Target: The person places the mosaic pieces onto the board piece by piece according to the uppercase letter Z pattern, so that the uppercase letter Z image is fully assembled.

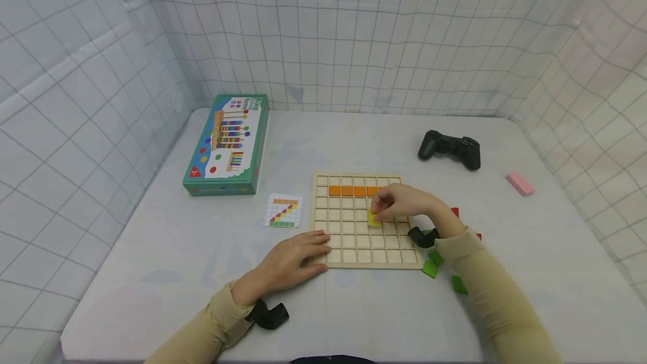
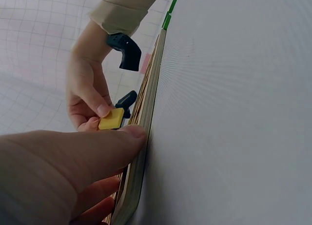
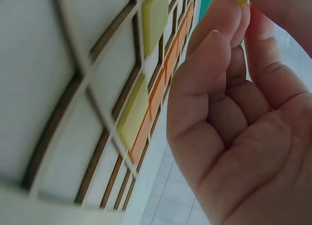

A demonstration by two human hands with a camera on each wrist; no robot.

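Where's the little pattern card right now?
In the head view, the card lies left of centre on the table, just left of the board, beyond the left hand and nearer than the box.

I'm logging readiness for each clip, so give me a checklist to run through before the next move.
1. Board steadied: ok, left hand rests on the left edge of the grid board.
2. Yellow tile secure: ok, pinched by the right hand.
3. Pattern card uncovered: ok, left of the board.
4. Orange tiles aligned: ok, in one row.
5. Green tiles on the board: not ok, those visible lie off its right side.
6. Cell beneath the held tile free: cannot tell, hidden.
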